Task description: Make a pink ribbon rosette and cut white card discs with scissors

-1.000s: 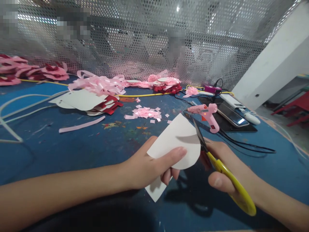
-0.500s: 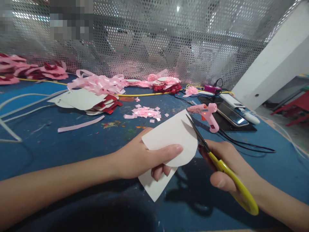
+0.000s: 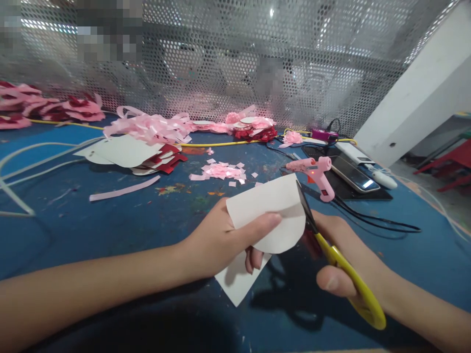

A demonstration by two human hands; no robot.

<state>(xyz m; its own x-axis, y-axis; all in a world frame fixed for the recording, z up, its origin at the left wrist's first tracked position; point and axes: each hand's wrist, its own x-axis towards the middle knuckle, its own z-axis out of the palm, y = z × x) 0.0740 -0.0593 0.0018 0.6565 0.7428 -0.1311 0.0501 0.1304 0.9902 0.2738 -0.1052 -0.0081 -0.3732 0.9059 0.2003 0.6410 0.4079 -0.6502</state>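
Note:
My left hand (image 3: pixel 228 240) grips a white paper piece (image 3: pixel 270 206) with a rounded lower edge, its thumb lying on top. My right hand (image 3: pixel 346 255) is closed round the yellow handles of the scissors (image 3: pixel 333 250). The dark blades lie along the right edge of the paper, partly hidden behind it. Beneath my left fingers, a second white paper shape (image 3: pixel 237 284) with a pointed lower corner shows; whether it joins the upper piece I cannot tell.
Pink paper bits (image 3: pixel 222 170) lie beyond my hands. A pink glue gun (image 3: pixel 318 172) stands beyond the scissors, beside a phone (image 3: pixel 355 174). White heart-like cutouts (image 3: pixel 125 152), pink ribbons (image 3: pixel 154 126) and a white cable (image 3: pixel 14 196) are at left.
The upper paper has tilted and shifted slightly right and down in my left hand. The scissor blades have come closer together at its edge, and my right hand has moved slightly left.

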